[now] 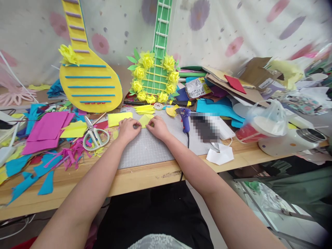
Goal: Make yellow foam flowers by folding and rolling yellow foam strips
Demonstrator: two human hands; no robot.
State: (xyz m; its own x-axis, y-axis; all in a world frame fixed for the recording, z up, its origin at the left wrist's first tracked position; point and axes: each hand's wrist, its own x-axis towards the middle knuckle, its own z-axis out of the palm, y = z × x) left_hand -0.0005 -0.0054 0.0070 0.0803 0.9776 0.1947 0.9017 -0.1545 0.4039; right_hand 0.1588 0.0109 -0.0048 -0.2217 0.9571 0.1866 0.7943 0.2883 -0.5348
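Note:
My left hand (pixel 129 129) and my right hand (pixel 157 128) are close together over a grey gridded cutting mat (pixel 145 152). Between them is a small piece of thin yellow paper (pixel 145 120), its lower edge pinched by the fingertips of both hands. Just behind my left hand lies a folded yellow paper strip (pixel 119 119). A stack of cut yellow pieces (pixel 144 109) rests beyond the fingers. To the right of my right hand stands a purple glue gun (pixel 185 119), its cord running toward the table edge.
Scissors (pixel 94 136), magenta sheets (pixel 48 131) and blue scraps (pixel 47 182) cover the left side. Behind stand a yellow lute-shaped craft (pixel 90 81) and a green one (pixel 163 38) ringed with yellow flowers. Rightward are a bagged cup (pixel 259 128) and an open white flask (pixel 287 141).

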